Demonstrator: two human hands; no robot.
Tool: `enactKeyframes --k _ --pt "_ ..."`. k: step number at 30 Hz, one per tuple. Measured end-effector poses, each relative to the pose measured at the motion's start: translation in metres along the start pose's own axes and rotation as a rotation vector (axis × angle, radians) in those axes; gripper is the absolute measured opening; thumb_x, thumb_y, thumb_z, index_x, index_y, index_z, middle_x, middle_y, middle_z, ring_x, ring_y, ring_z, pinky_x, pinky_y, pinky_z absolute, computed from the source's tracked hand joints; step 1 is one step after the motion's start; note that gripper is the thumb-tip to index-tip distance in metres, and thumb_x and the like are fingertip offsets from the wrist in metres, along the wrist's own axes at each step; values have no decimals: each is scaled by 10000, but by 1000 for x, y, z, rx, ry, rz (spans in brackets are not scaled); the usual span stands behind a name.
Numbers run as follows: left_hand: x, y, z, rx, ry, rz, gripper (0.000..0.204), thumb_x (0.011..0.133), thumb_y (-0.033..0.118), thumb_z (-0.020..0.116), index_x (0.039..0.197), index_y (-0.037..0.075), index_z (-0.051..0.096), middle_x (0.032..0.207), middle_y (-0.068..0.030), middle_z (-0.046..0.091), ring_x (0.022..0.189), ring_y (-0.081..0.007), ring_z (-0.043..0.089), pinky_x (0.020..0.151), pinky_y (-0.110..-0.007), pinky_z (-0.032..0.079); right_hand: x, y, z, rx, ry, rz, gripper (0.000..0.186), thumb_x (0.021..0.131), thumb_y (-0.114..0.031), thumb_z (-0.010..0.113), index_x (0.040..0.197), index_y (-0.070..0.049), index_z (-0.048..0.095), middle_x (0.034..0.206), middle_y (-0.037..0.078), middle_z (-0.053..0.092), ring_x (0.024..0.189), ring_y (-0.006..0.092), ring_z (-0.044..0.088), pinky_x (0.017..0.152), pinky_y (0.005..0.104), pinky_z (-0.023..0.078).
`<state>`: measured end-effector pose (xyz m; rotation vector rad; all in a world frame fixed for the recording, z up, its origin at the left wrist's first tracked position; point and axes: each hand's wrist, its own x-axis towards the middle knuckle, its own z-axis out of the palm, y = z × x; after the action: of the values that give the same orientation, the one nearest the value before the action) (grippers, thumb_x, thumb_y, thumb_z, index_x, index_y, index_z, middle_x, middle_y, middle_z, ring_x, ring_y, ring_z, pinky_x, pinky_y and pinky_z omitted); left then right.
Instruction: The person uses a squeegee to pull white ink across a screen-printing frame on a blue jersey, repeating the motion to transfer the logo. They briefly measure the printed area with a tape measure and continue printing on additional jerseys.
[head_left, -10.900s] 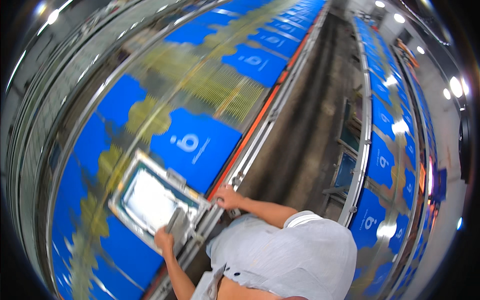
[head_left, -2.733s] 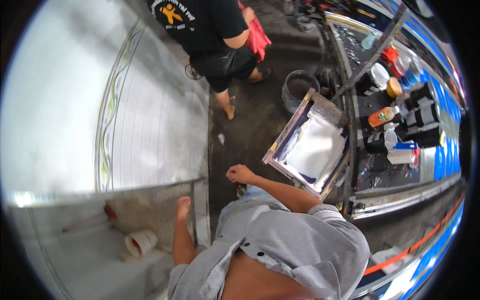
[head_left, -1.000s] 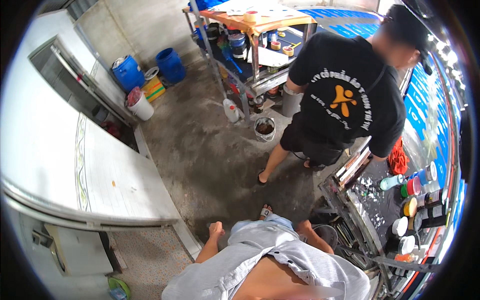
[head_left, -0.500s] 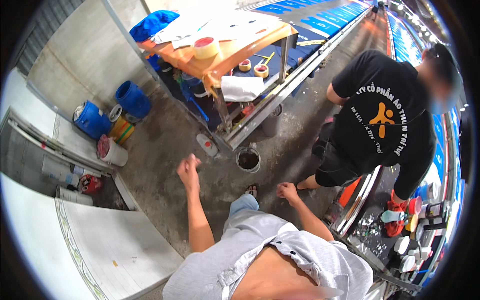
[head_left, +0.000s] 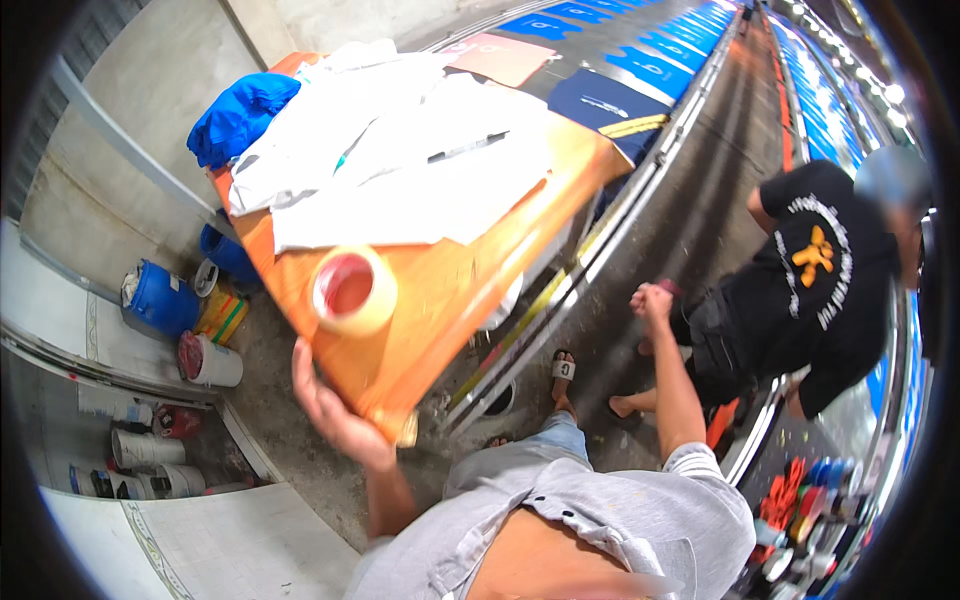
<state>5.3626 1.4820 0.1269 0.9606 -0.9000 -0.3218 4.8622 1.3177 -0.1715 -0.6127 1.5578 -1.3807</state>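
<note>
My left hand [head_left: 340, 418] is open, its fingers stretched along the near left edge of an orange-covered table [head_left: 450, 320]. Just beyond those fingertips, a wide roll of clear-yellow tape [head_left: 362, 292] with a red core stands on the table's near corner. Nothing shows in the left palm. My right hand [head_left: 652, 300] is raised out to the right of the table, fingers curled closed, with no object visible in it. A small dark red shape lies right behind it; I cannot tell what it is. White sheets [head_left: 400, 160] with a pen [head_left: 470, 147] cover much of the tabletop.
A co-worker in a black shirt [head_left: 815, 270] stands close on my right. Blue cloth [head_left: 240, 118] lies on the table's far left corner. Blue barrels [head_left: 160, 298] and a white bucket [head_left: 215, 362] stand along the left wall. A metal rail [head_left: 580, 285] runs beside the table.
I have come forward to the table, which now looms larger. My left hand has reached its edge by the tape roll. My right hand has moved up and right, and the co-worker appears farther right.
</note>
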Motion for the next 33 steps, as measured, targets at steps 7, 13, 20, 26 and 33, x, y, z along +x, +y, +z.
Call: enactKeyframes --k 7,13,20,26,33 --pt "-2 12 31 245 233 -154 608 1025 378 345 1486 -15 393 1539 -223 378 1395 -351 416 1169 -479 345 270 -124 177 -133 41 -393 266 933 -259 626 960 -17 733 802 127 712 698 225 706 637 343 563" --pt "-15 24 3 383 306 -224 779 1025 600 346 1552 28 307 1591 -179 321 1433 -354 367 1163 -490 345 318 -110 409 -784 -417 -722 518 864 -305 699 1315 -74 592 1183 184 662 1139 365 619 995 471 492" --pt "-27 29 4 371 997 -266 955 952 722 430 1567 7 282 1582 -174 358 1422 -348 396 1167 -483 335 319 -46 511 -1162 -665 -900 683 873 -291 698 1478 -112 437 1549 140 386 1467 360 315 1101 512 400" --pt "-9 15 31 355 1040 -276 960 962 722 407 1572 -5 260 1612 -168 312 1437 -349 375 1184 -469 308 367 -30 474 -981 -659 -927 202 881 -257 696 999 -106 760 1121 80 718 1132 311 625 846 417 521" --pt "-19 33 10 165 960 -284 899 1006 685 305 1583 0 224 1635 -183 254 1478 -355 303 1208 -484 260 354 -132 383 -360 -597 -464 246 928 -255 701 1008 -24 731 721 31 659 702 86 589 628 299 466"
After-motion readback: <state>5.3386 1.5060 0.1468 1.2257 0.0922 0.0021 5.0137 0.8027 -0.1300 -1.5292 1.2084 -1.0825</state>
